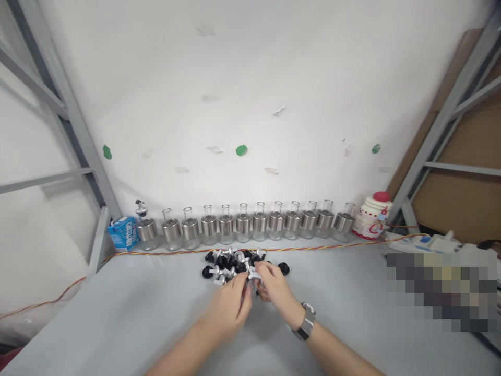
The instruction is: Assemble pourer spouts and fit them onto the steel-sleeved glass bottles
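Your left hand (230, 303) and right hand (274, 287) meet fingertip to fingertip, both forearms angled inward, fingers curled (grip contents too small to resolve); right wrist sits slightly ahead of left.

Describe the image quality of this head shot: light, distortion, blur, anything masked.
Head view: even, soft light with faint shadows under both hands, left hand and right hand; wide-angle bending bows the grey metal frame bars; the row of clear glass bottles with silver collars is slightly soft; a pixelated block masks the right side of the grey table.
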Demonstrator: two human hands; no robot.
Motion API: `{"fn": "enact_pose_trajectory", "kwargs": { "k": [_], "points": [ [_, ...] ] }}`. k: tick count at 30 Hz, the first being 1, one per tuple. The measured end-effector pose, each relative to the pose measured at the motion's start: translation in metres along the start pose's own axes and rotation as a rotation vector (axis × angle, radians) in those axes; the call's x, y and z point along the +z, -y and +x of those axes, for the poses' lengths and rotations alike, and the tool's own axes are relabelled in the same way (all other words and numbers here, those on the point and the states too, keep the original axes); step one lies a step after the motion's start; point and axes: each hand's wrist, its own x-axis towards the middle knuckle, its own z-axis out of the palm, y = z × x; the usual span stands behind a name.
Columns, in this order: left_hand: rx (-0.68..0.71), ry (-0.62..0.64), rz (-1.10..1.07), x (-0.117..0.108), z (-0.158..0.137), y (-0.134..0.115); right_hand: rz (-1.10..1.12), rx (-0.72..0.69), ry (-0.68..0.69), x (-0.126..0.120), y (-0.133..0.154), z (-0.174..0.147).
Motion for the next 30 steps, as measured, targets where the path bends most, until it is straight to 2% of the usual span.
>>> {"fn": "enact_pose_trajectory", "kwargs": {
  "k": [10, 18, 25, 30],
  "points": [
    [-0.060, 0.107, 0.045, -0.0002, 0.0006, -0.0009, -0.037, -0.003, -0.004, 0.0013, -0.0051, 0.0009],
    [-0.065, 0.127, 0.142, -0.0017, 0.0001, -0.0012, -0.055, 0.012, -0.020, -0.0001, -0.0062, 0.0028],
    [-0.077, 0.137, 0.128, -0.0013, 0.0010, 0.0000, -0.062, 0.032, -0.018, -0.0008, -0.0078, 0.0035],
    [-0.072, 0.093, 0.064, -0.0031, 0.0004, -0.0034, -0.065, 0.036, -0.028, -0.0002, -0.0082, 0.0034]
  ]
}}
